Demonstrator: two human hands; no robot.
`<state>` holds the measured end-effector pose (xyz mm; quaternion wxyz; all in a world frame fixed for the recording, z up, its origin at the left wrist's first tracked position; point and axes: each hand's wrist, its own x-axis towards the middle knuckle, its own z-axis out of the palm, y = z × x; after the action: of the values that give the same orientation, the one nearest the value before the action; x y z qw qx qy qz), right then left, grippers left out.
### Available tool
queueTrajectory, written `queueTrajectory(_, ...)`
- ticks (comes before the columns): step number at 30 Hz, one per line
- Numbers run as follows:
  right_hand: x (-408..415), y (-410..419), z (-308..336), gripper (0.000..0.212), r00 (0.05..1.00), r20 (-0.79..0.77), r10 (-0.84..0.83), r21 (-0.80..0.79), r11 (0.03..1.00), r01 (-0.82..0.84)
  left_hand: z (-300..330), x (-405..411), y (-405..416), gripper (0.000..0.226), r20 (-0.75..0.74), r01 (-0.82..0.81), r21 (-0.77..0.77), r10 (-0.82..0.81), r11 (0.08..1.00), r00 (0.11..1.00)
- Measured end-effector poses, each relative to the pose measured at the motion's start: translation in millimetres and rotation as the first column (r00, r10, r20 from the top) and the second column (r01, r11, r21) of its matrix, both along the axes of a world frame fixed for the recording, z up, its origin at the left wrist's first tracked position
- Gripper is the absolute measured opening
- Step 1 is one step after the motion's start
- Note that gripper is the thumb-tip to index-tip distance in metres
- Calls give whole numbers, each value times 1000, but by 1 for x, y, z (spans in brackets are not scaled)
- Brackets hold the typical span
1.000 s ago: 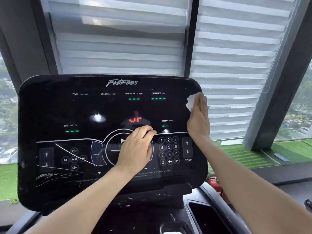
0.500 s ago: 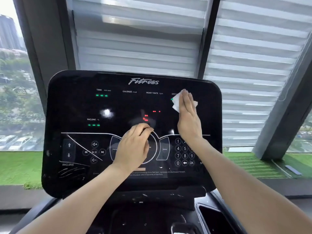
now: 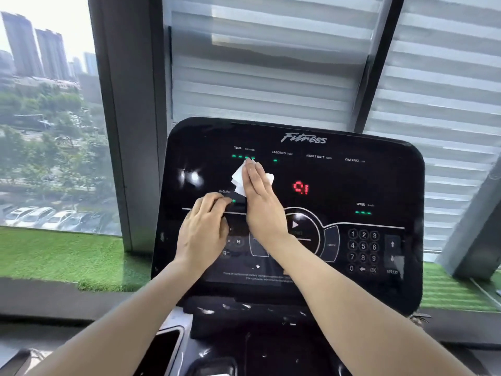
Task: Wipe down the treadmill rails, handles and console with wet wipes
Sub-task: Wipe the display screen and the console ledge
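Note:
The black treadmill console (image 3: 379, 183) fills the middle of the view, with lit green and red readouts and a number keypad at its right. My right hand (image 3: 260, 202) lies flat with straight fingers on a white wet wipe (image 3: 238, 180), pressing it against the console's upper left area, just under the TIME readout. My left hand (image 3: 203, 229) rests on the console's left side beside it, fingers curled, holding nothing that I can see.
Below the console sits a dark tray with a recessed pocket (image 3: 165, 348) at the left. Behind the console are a window pillar (image 3: 127, 131), lowered blinds (image 3: 271, 63) and a strip of artificial grass (image 3: 54, 259) along the sill.
My right hand has slid the wipe across the console from its right edge to the upper left. My left hand moved left along the console too. The view has turned left.

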<state>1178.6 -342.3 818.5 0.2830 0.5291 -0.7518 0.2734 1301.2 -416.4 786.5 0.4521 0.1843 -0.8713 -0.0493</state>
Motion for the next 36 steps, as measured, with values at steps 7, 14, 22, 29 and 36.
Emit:
queueTrajectory(7, 52, -49, -16, 75, 988, -107, 111, 26, 994, -109, -6, 44, -45, 43, -83, -83, 146, 95, 986, 992)
queueTrajectory(14, 77, -42, -46, 64, 943, -312, 113, 153, 986, -67, -32, 69, -64, 48, -135, -25, 316, 71, 949, 988)
queueTrajectory(22, 40, -46, 13, 74, 992, 29, -123, -140, 982, 126, -40, 83, -68, 50, -196, 188, 477, -104, 858, 975)
queueTrajectory(29, 63, -100, 27, 62, 997, -68, 41, -63, 997, -45, -38, 86, -62, 49, -258, 255, 563, -126, 786, 958)
queueTrajectory(36, 77, -88, -29, 58, 947, -225, 227, 69, 974, -217, -46, 90, -64, 46, -292, 294, 604, -138, 741, 946)
